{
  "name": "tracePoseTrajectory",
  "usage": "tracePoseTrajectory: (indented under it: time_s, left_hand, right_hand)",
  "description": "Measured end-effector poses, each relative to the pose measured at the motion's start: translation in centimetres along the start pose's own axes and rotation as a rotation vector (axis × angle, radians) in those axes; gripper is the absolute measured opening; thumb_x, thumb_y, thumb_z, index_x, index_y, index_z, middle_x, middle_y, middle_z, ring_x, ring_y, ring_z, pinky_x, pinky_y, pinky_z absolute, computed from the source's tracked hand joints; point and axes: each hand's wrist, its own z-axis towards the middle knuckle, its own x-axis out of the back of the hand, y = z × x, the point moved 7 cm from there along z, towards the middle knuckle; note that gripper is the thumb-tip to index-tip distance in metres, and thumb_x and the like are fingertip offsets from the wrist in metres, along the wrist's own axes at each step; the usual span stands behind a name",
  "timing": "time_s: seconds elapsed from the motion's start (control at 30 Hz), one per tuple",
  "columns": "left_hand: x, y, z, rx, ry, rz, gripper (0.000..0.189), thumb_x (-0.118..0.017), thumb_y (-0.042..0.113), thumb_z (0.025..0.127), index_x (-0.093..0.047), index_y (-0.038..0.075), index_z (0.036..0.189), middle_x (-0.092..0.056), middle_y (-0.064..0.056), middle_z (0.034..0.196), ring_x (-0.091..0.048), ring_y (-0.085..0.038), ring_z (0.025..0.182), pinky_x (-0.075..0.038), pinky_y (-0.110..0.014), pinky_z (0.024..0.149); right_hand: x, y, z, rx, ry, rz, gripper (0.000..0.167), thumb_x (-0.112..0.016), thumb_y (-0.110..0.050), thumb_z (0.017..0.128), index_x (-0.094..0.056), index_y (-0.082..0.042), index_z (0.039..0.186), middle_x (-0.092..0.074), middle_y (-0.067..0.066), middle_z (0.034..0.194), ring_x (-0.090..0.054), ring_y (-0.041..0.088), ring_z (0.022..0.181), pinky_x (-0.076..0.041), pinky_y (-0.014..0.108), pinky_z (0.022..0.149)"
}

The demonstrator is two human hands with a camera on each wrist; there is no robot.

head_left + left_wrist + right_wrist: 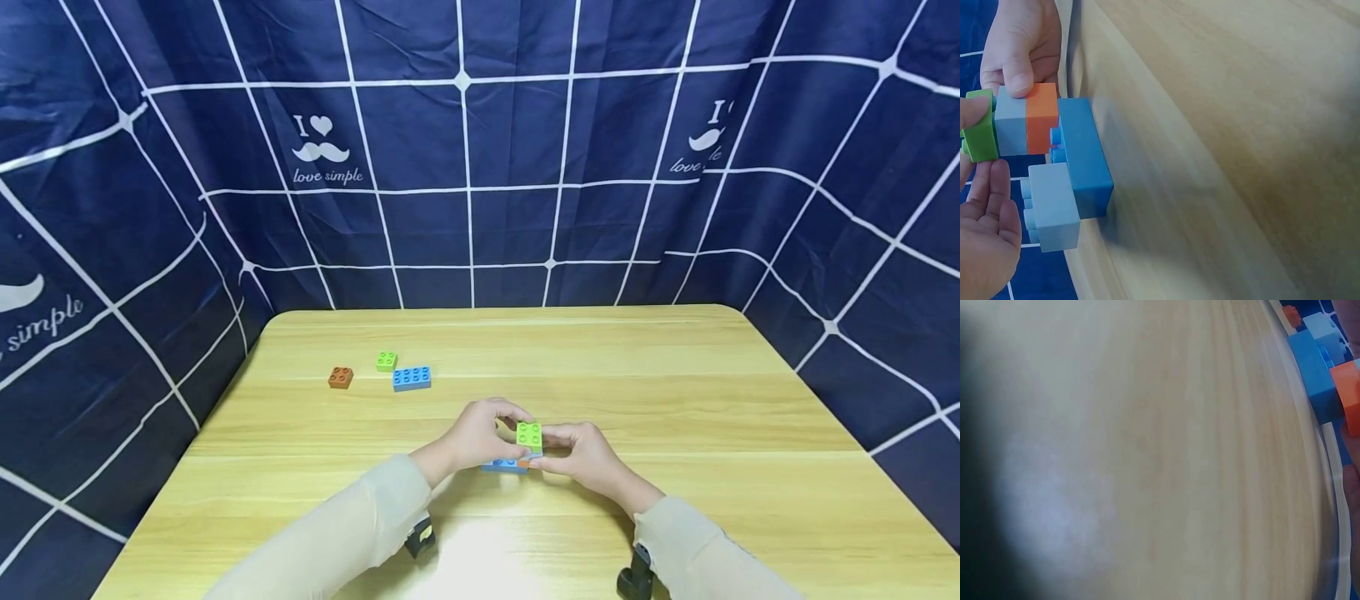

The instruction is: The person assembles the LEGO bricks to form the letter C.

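My left hand (480, 432) pinches a lime green toy building brick (528, 434) between thumb and fingers. This brick tops a stack; below it in the left wrist view come a light blue brick (1011, 122), an orange brick (1042, 119) and a long blue brick (1088, 165) at the base. Another light blue brick (1054, 209) sits on the base's other end, beside the taller column. From the right, my right hand (583, 454) grips the column, its thumb against the upper light blue brick. In the right wrist view only the lower stack shows at the edge.
Farther back on the wooden table (712, 400), left of my hands, lie a brown brick (341, 377), a small lime green brick (387, 361) and a long blue brick (412, 378). A dark blue curtain (510, 225) with white lines surrounds the table's back and sides.
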Motion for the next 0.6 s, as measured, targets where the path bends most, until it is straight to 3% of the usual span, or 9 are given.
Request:
tracePoseTrajectory:
  time_s: [0.13, 0.37, 0.6]
  left_hand:
    - [-0.01, 0.07, 0.04, 0.020, -0.007, 0.009, 0.034, -0.082, 0.008, 0.071, -0.072, 0.011, 0.104, -0.064, 0.009, 0.097, -0.057, -0.017, 0.092, -0.049, -0.023, 0.070]
    - [-0.17, 0.55, 0.33, -0.013, -0.022, 0.053, 0.034, -0.084, 0.010, 0.069, -0.072, 0.009, 0.101, -0.065, 0.008, 0.094, -0.057, -0.010, 0.086, -0.050, -0.020, 0.067]
    - [-0.24, 0.13, 0.12, 0.017, -0.006, 0.009, 0.033, -0.085, 0.009, 0.068, -0.073, 0.011, 0.099, -0.064, 0.010, 0.090, -0.058, -0.015, 0.087, -0.049, -0.021, 0.071]
  right_hand:
    - [-0.02, -0.02, 0.04, 0.002, -0.001, 0.002, 0.044, -0.079, -0.023, 0.078, -0.067, -0.002, 0.114, -0.070, 0.005, 0.104, -0.066, 0.016, 0.094, -0.051, 0.028, 0.084]
    - [-0.13, -0.05, 0.12, 0.020, 0.003, 0.007, 0.043, -0.080, -0.021, 0.077, -0.067, -0.002, 0.114, -0.070, 0.004, 0.104, -0.067, 0.016, 0.094, -0.051, 0.028, 0.084]
    - [-0.20, 0.06, 0.03, 0.008, 0.004, 0.017, 0.044, -0.080, -0.022, 0.077, -0.067, -0.002, 0.114, -0.070, 0.004, 0.103, -0.067, 0.016, 0.094, -0.051, 0.028, 0.084]
